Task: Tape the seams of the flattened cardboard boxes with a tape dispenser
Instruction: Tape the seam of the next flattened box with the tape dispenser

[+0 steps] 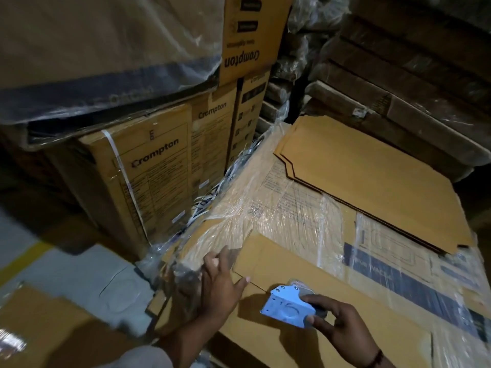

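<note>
A flattened brown cardboard box [305,264] lies in front of me on a plastic-wrapped stack, a dark seam line running across its near left part. My left hand [219,285] rests flat with straight fingers on the box's left edge, thumb pointing toward the seam. My right hand [336,321] grips a light-blue metal tape dispenser [288,306], whose head sits on the cardboard at the seam. Another flattened box [372,176] lies farther back on the same stack.
Stacked Crompton cartons [159,166] stand close on the left, with a plastic-covered load [106,54] above them. Wrapped brown bundles [411,75] fill the back right. Stretch film [265,208] covers the stack top. Grey floor with a yellow line [24,258] shows at lower left.
</note>
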